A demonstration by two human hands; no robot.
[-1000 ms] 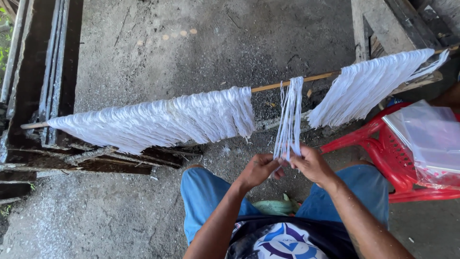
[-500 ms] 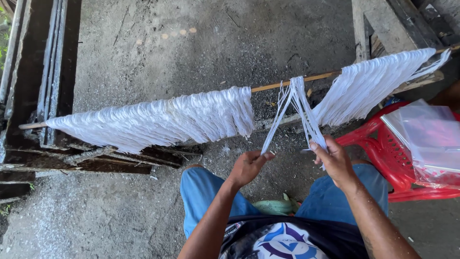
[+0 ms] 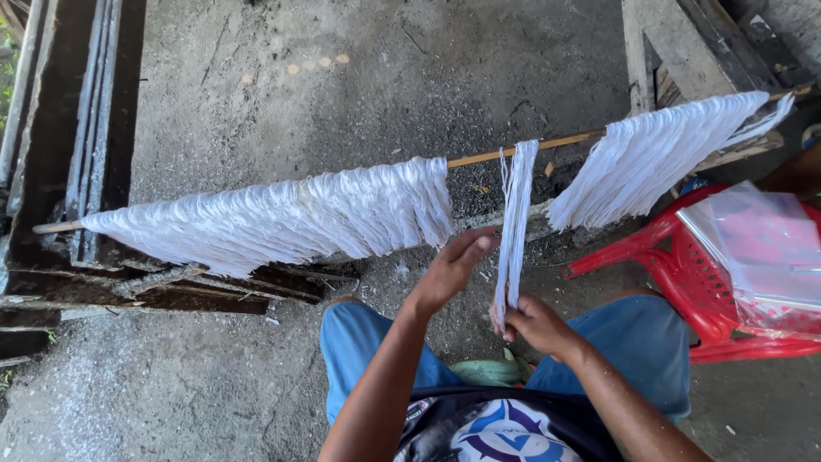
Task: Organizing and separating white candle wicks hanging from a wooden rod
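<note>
Half a second ago the two hands were drawn apart with the white strand bundle [image 3: 516,224] split into a spread between them — now the halves have come back together into one narrow hank hanging straight down from the wooden pole [image 3: 523,151]. At its lower end the right hand [image 3: 537,325] is closed around the strands, pinching them just above the person's lap. Higher up, the left hand [image 3: 451,269] has its fingers loosely extended and mostly open, the fingertips just beside the hank at about mid-length; whether they actually touch it cannot be told. This bundle hangs alone on a bare stretch of the pole, between a wide sheet of white strands [image 3: 282,216] draped to the left and another sheet of strands [image 3: 654,158] to the right. Beyond the right knee stands a red plastic chair [image 3: 684,265] with clear plastic bags [image 3: 765,248] on it. Below everything lies a rough concrete floor [image 3: 385,77], and dark wooden beams [image 3: 77,128] run along the left edge.
</note>
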